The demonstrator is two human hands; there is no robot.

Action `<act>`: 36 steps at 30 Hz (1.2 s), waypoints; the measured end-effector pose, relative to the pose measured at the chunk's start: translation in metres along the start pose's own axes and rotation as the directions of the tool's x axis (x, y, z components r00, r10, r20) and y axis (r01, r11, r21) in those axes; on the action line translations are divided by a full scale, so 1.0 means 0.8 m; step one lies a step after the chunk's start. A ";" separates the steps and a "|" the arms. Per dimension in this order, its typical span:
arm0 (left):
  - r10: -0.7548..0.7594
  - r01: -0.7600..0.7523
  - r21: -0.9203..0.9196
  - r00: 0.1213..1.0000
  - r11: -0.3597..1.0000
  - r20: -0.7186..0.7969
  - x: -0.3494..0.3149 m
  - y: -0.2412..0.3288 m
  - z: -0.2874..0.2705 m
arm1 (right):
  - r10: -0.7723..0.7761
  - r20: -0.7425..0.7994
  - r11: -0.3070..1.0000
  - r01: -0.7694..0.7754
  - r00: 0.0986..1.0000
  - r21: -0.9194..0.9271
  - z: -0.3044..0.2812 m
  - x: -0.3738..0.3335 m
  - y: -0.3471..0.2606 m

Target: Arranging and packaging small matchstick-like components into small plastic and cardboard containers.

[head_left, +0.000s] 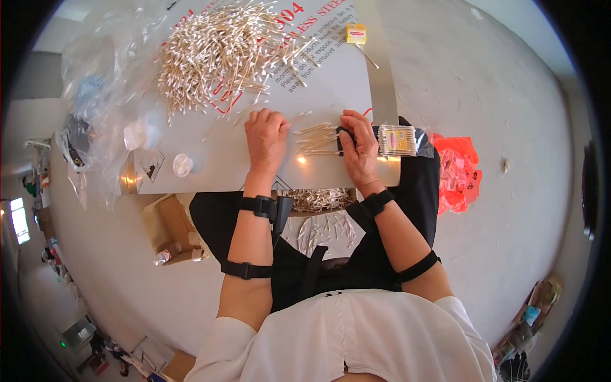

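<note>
A big heap of cotton swabs point(213, 57) covers the far left of the metal-topped table point(219, 156). My left hand point(266, 141) rests just below the heap with its fingers curled in; anything between the fingertips is hidden. My right hand point(361, 156) has bent fingers and thumb around the right ends of a small bundle of swabs point(318, 135), which fans out leftward. Something black shows between that thumb and forefinger. Right of this hand, a clear packet of swabs point(396, 140) with a yellow label lies by the table's edge.
A small yellow box point(356, 34) and a single swab stand at the far right. At left are a round white container point(182, 165) and clear plastic bags point(102, 83). Below sit a cardboard box point(167, 223) and more swabs point(318, 200); a red bag point(457, 172) lies rightward.
</note>
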State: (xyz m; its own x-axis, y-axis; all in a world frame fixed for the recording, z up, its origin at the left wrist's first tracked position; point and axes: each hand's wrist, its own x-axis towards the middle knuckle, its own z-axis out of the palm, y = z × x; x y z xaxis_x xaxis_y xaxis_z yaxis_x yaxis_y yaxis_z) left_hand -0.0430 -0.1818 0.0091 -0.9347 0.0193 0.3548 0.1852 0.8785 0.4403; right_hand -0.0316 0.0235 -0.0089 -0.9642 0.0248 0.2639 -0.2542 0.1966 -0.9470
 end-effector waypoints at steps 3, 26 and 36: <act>0.033 -0.033 -0.073 0.999 0.997 0.003 0.014 0.012 0.014 | 0.009 0.000 1.000 -0.009 1.000 0.025 0.004 -0.001 -0.002; 0.112 -0.113 0.006 0.990 0.994 0.089 -0.051 0.077 0.018 | 0.118 -0.062 0.964 -0.099 0.991 0.247 0.003 -0.009 -0.006; -0.399 0.217 -0.863 0.917 0.457 0.020 -0.029 0.086 0.046 | 0.114 -0.097 0.956 -0.083 0.989 0.283 0.034 -0.008 -0.004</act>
State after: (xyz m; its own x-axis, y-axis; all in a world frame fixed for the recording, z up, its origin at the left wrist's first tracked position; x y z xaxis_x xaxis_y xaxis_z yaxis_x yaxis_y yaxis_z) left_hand -0.0200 -0.1046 0.0008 -0.9369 -0.3233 0.1334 0.1431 -0.0064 0.9897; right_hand -0.0267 -0.0038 -0.0124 -0.9750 0.1424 0.1705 -0.1844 -0.0911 -0.9786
